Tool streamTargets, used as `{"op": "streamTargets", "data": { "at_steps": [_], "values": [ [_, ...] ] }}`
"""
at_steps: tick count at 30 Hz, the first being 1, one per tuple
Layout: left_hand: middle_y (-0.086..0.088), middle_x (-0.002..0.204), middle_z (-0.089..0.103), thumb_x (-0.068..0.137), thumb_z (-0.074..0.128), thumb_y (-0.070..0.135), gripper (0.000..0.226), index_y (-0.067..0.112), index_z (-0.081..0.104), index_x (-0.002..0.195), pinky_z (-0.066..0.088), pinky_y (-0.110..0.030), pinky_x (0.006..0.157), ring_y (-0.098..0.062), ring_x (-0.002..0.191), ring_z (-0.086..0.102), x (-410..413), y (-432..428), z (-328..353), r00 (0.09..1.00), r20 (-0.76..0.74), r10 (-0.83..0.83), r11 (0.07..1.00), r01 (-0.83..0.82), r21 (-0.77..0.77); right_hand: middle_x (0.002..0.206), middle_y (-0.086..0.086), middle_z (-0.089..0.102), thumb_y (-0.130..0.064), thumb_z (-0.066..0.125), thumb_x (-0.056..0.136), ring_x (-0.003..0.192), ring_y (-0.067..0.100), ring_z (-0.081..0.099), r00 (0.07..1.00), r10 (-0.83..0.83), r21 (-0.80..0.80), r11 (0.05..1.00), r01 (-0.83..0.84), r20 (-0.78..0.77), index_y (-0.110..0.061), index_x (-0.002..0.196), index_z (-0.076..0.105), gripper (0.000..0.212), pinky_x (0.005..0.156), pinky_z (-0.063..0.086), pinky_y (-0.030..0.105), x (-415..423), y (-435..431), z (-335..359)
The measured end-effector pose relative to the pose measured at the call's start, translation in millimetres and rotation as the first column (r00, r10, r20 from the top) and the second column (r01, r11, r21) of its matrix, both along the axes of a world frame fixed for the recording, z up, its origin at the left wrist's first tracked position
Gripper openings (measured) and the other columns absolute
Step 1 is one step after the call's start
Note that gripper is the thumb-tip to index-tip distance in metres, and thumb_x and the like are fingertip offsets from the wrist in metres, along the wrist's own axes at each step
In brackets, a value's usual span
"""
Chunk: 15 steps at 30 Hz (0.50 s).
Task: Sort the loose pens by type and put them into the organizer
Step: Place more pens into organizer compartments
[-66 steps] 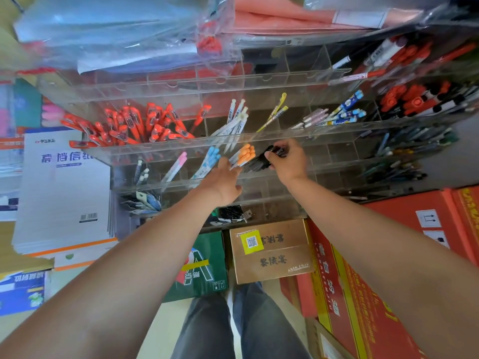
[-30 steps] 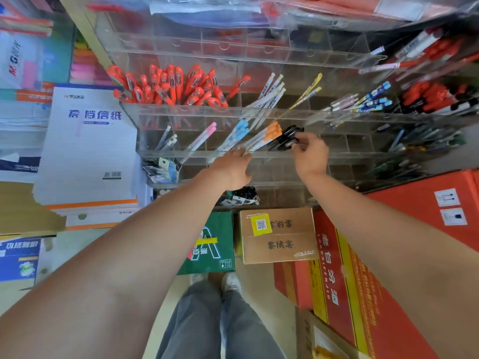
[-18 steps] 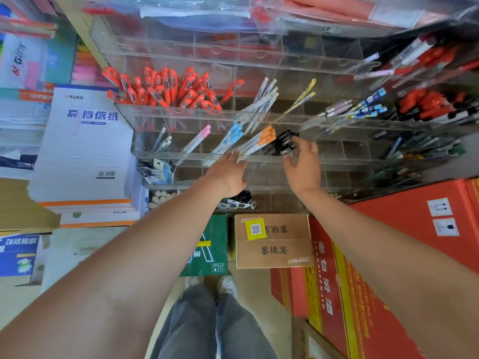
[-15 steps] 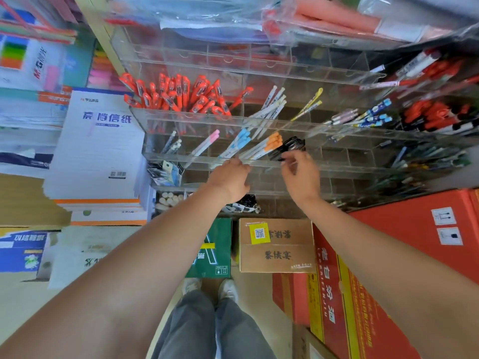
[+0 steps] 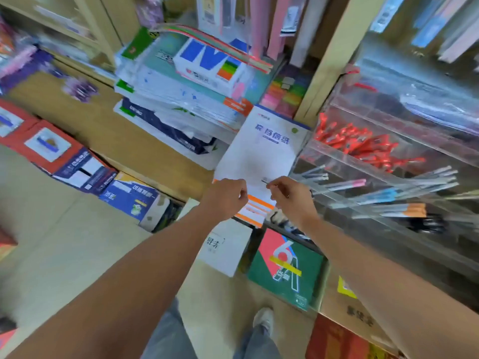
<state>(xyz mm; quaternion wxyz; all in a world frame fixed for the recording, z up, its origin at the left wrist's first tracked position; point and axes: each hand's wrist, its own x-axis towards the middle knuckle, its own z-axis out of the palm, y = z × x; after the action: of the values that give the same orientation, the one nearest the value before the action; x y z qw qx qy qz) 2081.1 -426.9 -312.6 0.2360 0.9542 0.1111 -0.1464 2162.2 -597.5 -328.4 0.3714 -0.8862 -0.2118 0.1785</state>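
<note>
withdrawn from organizer (image 5: 337, 151) edge, right hand (image 5: 290, 199) pinches thin pen (image 5: 265, 181), left hand (image 5: 225, 199) grip unclear

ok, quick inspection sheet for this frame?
surface: wooden shelf, loaded with stock.
job's things: clear organizer holds red pens, pink-capped pens, blue-capped pens and orange-capped pens; thin pen outside it.
clutter: white paper pad, notebook stack, boxes.
grippers: right hand pinches the thin pen; left hand curled, contents unclear.
cables: nothing seen.
surroundings: pale floor; frame blurred.
</note>
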Motion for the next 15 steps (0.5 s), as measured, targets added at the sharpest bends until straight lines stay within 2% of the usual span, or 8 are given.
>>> {"op": "streamTargets", "data": {
  "at_steps": [4, 8, 11, 15],
  "values": [
    [-0.002, 0.093, 0.065, 0.096, 0.044, 0.028, 0.021, 0.016, 0.061, 0.102, 0.051, -0.037, 0.077, -0.022, 0.086, 0.059, -45.8, 123.7, -15.8, 0.993, -0.008, 0.120, 0.993, -0.120, 0.004, 0.066, 0.002, 0.066, -0.021, 0.054, 0.089, 0.061, 0.023, 0.062, 0.996, 0.088, 0.047, 0.995, -0.087, -0.018, -0.013, 0.091, 0.068, 0.016, 0.065, 0.054, 0.040, -29.8, 127.0, -6.5],
    [-0.008, 0.094, 0.065, 0.097, 0.039, 0.023, 0.023, 0.011, 0.059, 0.102, 0.052, -0.042, 0.075, -0.026, 0.086, 0.060, -90.4, 252.7, -33.9, 0.985, -0.067, 0.157, 0.988, -0.157, 0.018, 0.065, -0.011, 0.059, -0.010, 0.055, 0.090, 0.060, 0.014, 0.057, 0.988, 0.127, -0.025, 0.991, -0.129, -0.088, -0.012, 0.093, 0.067, 0.012, 0.069, 0.051, 0.033, -63.9, 264.5, -27.0],
    [-0.011, 0.099, 0.062, 0.099, 0.039, 0.021, 0.022, 0.012, 0.057, 0.106, 0.051, -0.042, 0.075, -0.028, 0.086, 0.059, -127.3, 338.4, -43.3, 0.978, -0.128, 0.164, 0.986, -0.162, 0.023, 0.075, -0.006, 0.061, -0.015, 0.056, 0.091, 0.072, 0.016, 0.058, 0.976, 0.177, -0.122, 0.974, -0.192, -0.124, -0.019, 0.095, 0.065, 0.011, 0.070, 0.049, 0.033, -89.5, 355.9, -47.9],
    [-0.013, 0.121, 0.058, 0.096, 0.047, 0.024, 0.031, 0.011, 0.055, 0.123, 0.046, -0.041, 0.092, -0.030, 0.113, 0.053, -162.4, 432.0, -60.5, 0.964, -0.168, 0.205, 0.979, -0.200, 0.046, 0.091, -0.002, 0.063, -0.012, 0.054, 0.089, 0.084, 0.019, 0.061, 0.940, 0.278, -0.238, 0.917, -0.321, -0.196, -0.020, 0.103, 0.063, 0.019, 0.077, 0.049, 0.030, -113.3, 446.3, -68.5]
  ]
}}
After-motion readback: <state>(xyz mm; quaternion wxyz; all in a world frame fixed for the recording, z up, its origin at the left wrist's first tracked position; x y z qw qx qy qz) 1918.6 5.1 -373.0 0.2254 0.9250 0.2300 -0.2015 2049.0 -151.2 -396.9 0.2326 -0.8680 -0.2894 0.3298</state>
